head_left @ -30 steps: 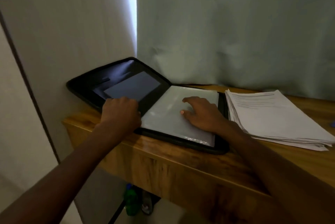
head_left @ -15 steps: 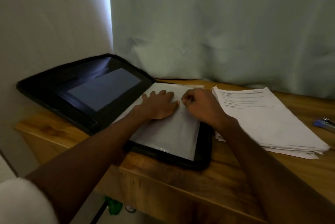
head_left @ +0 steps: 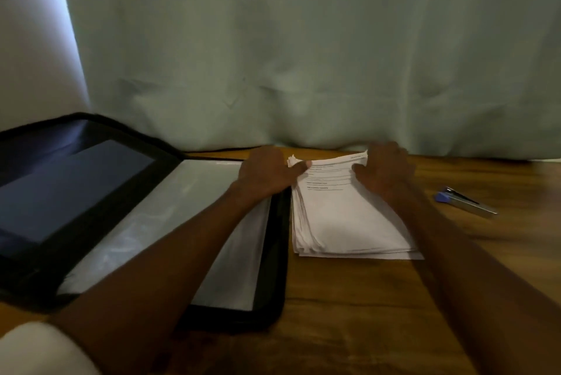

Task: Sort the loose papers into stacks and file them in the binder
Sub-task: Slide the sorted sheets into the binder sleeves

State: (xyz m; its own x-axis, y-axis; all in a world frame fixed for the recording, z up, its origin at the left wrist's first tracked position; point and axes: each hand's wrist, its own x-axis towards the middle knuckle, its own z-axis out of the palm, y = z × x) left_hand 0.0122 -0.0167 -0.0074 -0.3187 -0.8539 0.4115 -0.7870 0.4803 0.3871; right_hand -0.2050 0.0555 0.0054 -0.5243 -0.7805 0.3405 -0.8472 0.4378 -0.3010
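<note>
At the far edge of the paper stack (head_left: 349, 217), my left hand (head_left: 267, 173) pinches one corner and my right hand (head_left: 384, 171) curls its fingers over the other. I should square the sheets before lifting. Just beside it on the tabletop (head_left: 379, 298), the binder (head_left: 273, 253) lies open, holding clear sleeves; whether they are filled, I cannot tell.

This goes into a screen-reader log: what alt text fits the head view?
Both hands grip the far end of a paper stack on a wooden table, left hand at its left corner, right hand at its right. An open black binder lies left of the stack, a stapler right.
</note>
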